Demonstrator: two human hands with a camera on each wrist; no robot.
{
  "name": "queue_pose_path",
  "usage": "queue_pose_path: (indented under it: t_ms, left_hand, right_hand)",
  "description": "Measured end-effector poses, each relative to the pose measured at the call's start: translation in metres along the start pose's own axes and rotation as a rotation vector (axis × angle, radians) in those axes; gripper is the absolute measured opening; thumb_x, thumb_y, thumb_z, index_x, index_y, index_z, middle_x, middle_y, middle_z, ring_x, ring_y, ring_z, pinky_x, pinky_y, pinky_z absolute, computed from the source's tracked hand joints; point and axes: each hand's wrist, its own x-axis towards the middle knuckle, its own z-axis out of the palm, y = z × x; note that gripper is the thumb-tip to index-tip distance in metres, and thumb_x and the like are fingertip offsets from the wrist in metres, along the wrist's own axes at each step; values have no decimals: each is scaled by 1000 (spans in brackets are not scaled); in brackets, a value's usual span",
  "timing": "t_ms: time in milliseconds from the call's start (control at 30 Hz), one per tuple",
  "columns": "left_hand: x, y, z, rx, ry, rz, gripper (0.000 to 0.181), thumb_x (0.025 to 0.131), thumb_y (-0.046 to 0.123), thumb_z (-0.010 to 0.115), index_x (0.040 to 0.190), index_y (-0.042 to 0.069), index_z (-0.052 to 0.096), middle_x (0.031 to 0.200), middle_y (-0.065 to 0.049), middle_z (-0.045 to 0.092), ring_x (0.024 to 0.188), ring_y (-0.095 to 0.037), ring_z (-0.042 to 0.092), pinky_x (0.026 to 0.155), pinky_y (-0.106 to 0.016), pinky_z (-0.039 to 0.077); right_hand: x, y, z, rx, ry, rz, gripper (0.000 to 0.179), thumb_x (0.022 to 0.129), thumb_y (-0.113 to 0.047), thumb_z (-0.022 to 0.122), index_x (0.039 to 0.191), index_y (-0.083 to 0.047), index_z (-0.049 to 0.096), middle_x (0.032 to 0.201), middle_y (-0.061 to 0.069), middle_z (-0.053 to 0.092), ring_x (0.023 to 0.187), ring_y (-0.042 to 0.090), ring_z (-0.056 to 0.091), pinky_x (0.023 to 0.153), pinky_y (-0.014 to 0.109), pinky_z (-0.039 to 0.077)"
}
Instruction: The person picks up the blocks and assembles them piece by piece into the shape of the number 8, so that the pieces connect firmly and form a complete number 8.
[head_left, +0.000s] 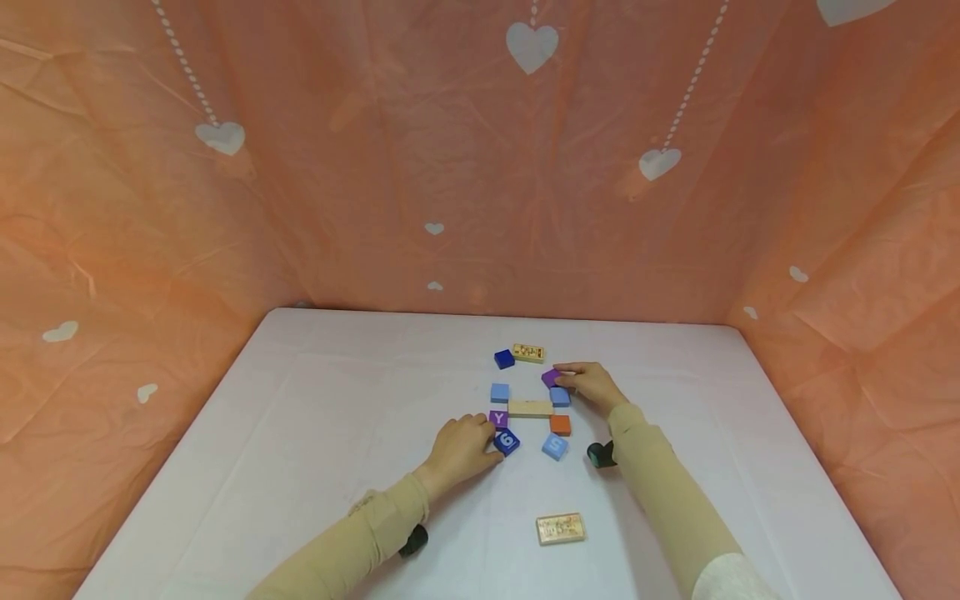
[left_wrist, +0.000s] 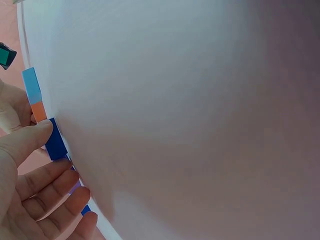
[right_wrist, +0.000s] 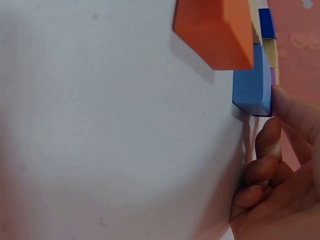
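My left hand (head_left: 460,447) pinches a dark blue block marked 6 (head_left: 506,442) between thumb and forefinger; the left wrist view shows the thumb on one end of this blue block (left_wrist: 56,140). A purple block with a Y (head_left: 498,419) lies just beyond it. Farther off to the right, my right hand (head_left: 592,385) holds a purple block (head_left: 551,377) by its edges, right behind a light blue block (head_left: 559,397). In the right wrist view that light blue block (right_wrist: 250,87) mostly hides the purple one.
Between the side blocks lies a long plain wooden block (head_left: 530,408). Around it are another light blue block (head_left: 499,392), an orange block (head_left: 560,425) and a tilted light blue block (head_left: 555,447). Behind are a dark blue block (head_left: 504,359) and a printed wooden block (head_left: 528,353); another printed block (head_left: 560,529) lies in front.
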Motion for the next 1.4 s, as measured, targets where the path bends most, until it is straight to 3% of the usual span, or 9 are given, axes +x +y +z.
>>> queue_pose_path:
  t_ms: [333, 600, 833, 933, 1100, 1200, 1400]
  left_hand:
    - [1, 0, -1, -2, -13, -2, 28, 77, 38, 72, 86, 12, 67, 73, 4, 56, 63, -8, 44, 60, -24, 39]
    - [-2, -4, -2, -2, 25, 17, 27, 76, 38, 73, 83, 13, 67, 72, 4, 56, 61, -8, 45, 59, -23, 38]
    - [0, -9, -8, -40, 106, 32, 25, 78, 37, 72, 82, 12, 70, 74, 2, 60, 63, -10, 53, 59, -24, 43]
    - [4, -11, -12, -53, 115, 13, 24, 79, 37, 71, 80, 12, 70, 74, 2, 60, 62, -10, 52, 59, -25, 44]
    - [14, -12, -19, -131, 86, -46, 22, 81, 34, 69, 81, 11, 69, 75, 1, 58, 61, -9, 47, 57, -22, 41]
    - [23, -14, -22, -186, 78, -78, 21, 83, 32, 68, 83, 11, 69, 78, 0, 58, 61, -9, 46, 57, -21, 40]
    - [50, -21, -24, -225, 135, -114, 20, 84, 28, 67, 89, 9, 69, 87, -3, 61, 69, -13, 55, 63, -26, 46]
  right_hand:
    - [2, 2, -2, 8, -3, -4, 42, 89, -26, 59, 129, -13, 56, 138, 18, 48, 127, 34, 41, 108, 51, 29]
    - [-2, 2, -4, 61, 1, 25, 42, 91, -29, 57, 131, -15, 54, 110, 8, 57, 105, 21, 46, 96, 36, 39]
    - [-3, 2, -5, 65, -7, -11, 40, 91, -24, 57, 129, -10, 56, 124, 13, 55, 107, 21, 46, 93, 33, 41]
    - [-2, 3, -5, 66, -4, -8, 40, 91, -23, 57, 129, -10, 56, 123, 12, 55, 105, 21, 46, 92, 31, 40]
    - [-1, 4, -4, 81, -7, 5, 40, 92, -24, 56, 130, -11, 55, 119, 11, 55, 109, 23, 44, 99, 38, 37]
    - [-1, 3, -4, 85, -1, 5, 39, 92, -25, 56, 129, -12, 56, 106, 6, 57, 107, 22, 45, 96, 36, 37]
    - [-2, 1, -3, 78, 3, -8, 39, 92, -24, 56, 128, -10, 57, 86, -1, 56, 96, 18, 48, 87, 30, 36]
